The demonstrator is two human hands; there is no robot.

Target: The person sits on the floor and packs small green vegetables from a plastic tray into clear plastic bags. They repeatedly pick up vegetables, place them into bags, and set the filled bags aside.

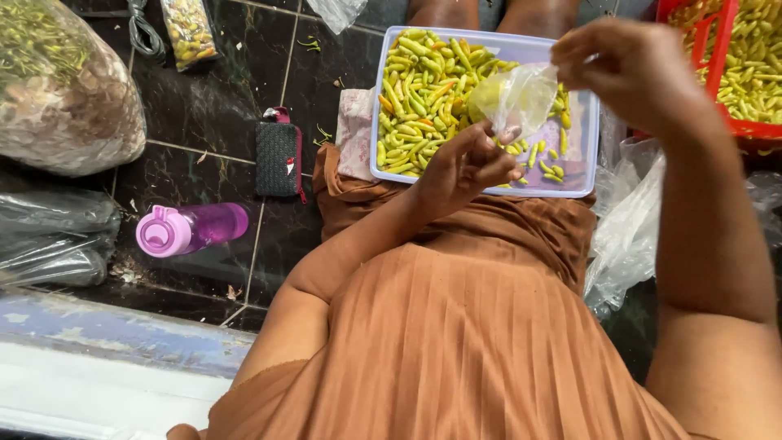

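Dark tiled floor lies beneath a pale rectangular plastic tray [586, 155] of yellow-green chillies. Above it, left hand [464, 167] and right hand [627, 69] pinch a thin, limp, probably slippery clear plastic bag [517, 98] at its edges.

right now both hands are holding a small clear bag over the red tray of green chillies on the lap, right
Not quite: the tray on the lap is pale blue, not red. The head view shows both the left hand and right hand holding the small clear bag over its green chillies.
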